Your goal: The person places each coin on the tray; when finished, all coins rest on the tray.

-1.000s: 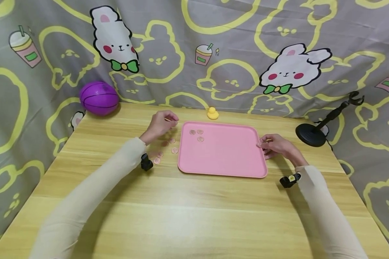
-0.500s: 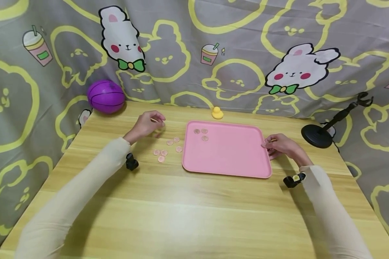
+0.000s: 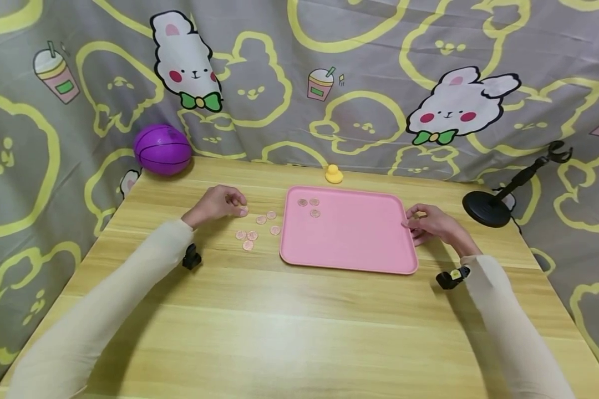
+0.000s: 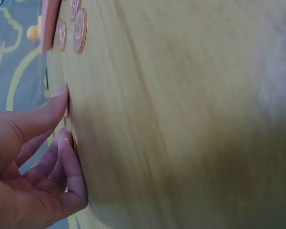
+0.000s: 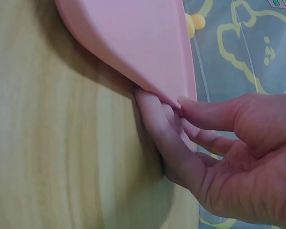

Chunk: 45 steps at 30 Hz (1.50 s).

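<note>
My left hand (image 3: 216, 205) is low over the wooden table, left of a group of copper-coloured coins (image 3: 252, 235). One coin (image 3: 245, 210) shows at its thumb tip. In the left wrist view a gap separates the thumb (image 4: 50, 107) from the fingers (image 4: 69, 167), with a coin edge (image 4: 67, 113) partly hidden between them. A pink rectangular tray (image 3: 354, 238) lies to the right, with three coins (image 3: 315, 213) near its far left corner. My right hand (image 3: 431, 224) pinches the tray's right rim, thumb on top and fingers beneath.
A yellow rubber duck (image 3: 334, 174) sits behind the tray. At the back left is a purple ball (image 3: 163, 149). A black stand with a round base (image 3: 487, 209) is at the back right. A patterned curtain (image 3: 259, 66) hangs along the table's back edge.
My left hand has gone left, away from the tray, then lowered towards the table beside the loose coins. The right hand keeps its hold on the tray. The head view has shifted slightly.
</note>
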Motion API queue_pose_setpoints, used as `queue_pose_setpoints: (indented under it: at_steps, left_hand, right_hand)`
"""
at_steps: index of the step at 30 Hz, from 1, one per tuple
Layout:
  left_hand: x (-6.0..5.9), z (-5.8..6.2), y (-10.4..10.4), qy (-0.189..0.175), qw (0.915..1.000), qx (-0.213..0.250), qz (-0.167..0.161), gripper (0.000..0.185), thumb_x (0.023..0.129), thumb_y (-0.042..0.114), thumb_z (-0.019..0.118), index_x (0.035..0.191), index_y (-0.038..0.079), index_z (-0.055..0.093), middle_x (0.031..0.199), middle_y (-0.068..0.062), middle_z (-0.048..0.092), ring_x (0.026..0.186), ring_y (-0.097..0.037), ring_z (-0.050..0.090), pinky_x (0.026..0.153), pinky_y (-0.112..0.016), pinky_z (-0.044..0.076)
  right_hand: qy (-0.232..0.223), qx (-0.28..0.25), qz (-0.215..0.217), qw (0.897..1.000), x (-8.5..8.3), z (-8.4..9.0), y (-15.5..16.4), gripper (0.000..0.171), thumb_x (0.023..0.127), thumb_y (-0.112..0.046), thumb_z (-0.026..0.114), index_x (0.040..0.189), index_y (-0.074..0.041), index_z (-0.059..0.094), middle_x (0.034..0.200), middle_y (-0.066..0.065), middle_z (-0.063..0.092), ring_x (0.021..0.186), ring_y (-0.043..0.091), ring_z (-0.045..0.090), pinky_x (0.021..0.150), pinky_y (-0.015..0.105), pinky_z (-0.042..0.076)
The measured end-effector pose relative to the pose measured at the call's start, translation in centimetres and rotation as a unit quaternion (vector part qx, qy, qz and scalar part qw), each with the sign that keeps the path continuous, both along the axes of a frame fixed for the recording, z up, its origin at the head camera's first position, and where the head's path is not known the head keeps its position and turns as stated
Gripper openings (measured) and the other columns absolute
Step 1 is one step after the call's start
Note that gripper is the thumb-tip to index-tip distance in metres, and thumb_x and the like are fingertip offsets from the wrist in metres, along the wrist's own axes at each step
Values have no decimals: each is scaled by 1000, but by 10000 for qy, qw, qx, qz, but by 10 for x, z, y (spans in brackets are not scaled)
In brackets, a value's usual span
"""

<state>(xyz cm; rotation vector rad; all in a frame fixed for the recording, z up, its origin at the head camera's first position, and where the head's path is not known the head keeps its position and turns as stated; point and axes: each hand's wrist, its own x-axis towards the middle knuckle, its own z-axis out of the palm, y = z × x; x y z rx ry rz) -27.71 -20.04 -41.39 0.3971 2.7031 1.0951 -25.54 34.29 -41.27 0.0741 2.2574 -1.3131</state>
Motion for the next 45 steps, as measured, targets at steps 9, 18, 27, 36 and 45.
queue_pose_setpoints:
  at_steps: [9,18,27,36,45]
  left_hand:
    - [5,-3,-2,118,9995,-150,247,22,89,13,85,102,0,75,96,-13,71,90,-23,60,81,-31,45]
    - [3,-3,5,226,9993,-252,170,16,91,7,81,101,-2,71,91,-11,64,86,-23,54,78,-33,42]
    - [2,-3,4,149,9995,-168,228,18,91,6,81,102,-3,71,93,-13,65,88,-25,56,79,-32,44]
    - [3,-6,6,146,9994,33,310,19,90,7,83,103,-2,72,97,-16,72,88,-24,64,75,-27,48]
    - [3,-7,7,10,9959,704,567,15,98,10,74,108,-2,75,104,-22,76,84,-24,71,70,-24,55]
  right_hand:
    - [-50,-22,170,9998,-5,1,-3,37,105,-7,60,132,10,40,81,4,66,68,12,69,67,35,65]
    - [-36,15,48,10000,-2,7,2,41,108,-7,56,138,17,41,84,7,73,73,14,73,71,37,66]
    - [184,-152,-321,9992,-1,6,-1,43,106,-7,59,136,21,47,88,6,77,72,13,75,71,34,65]
    - [275,187,-318,9989,0,9,-6,39,104,-2,60,131,24,49,79,4,73,67,9,71,66,32,65]
    - [163,186,-247,9994,0,11,-5,35,104,-1,60,127,24,52,80,5,73,69,11,71,67,33,65]
